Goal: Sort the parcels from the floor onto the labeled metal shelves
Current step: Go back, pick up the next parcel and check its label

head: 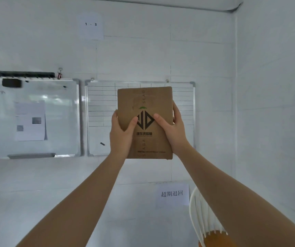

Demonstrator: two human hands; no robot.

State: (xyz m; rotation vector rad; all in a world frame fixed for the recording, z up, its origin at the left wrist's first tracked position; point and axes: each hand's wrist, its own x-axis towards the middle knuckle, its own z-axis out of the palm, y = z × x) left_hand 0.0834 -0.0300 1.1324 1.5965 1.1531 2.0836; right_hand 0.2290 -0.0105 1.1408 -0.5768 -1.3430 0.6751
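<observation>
A flat brown cardboard parcel [145, 122] is held upright at arm's length in front of a white wall, between both hands. The left hand [120, 135] is set against the parcel's left edge, its thumb [132, 123] laid across the printed front face just left of the dark diamond-shaped logo [145, 120], while the rest of its fingers are hidden behind the cardboard. The right hand [174, 130] is set against the right edge, its thumb [161, 120] pressed on the front face at the right side of the logo, and its fingertips [174, 108] are seen curled round the right edge toward the back. The parcel is thus clamped between thumbs in front and fingers behind, with both grips closed on it in its middle and lower part; the upper part stands free above the hands. Behind the parcel a gridded whiteboard [182, 97] is hung on the wall, partly covered by it. A second whiteboard [61, 113] is mounted to the left, with a sheet of paper [30, 121] fixed on it. A paper label reading "1 - 3" [90, 24] is stuck high on the wall, and another label with Chinese characters [172, 193] is stuck lower down, near a white slatted object [199, 216] at the lower right.
</observation>
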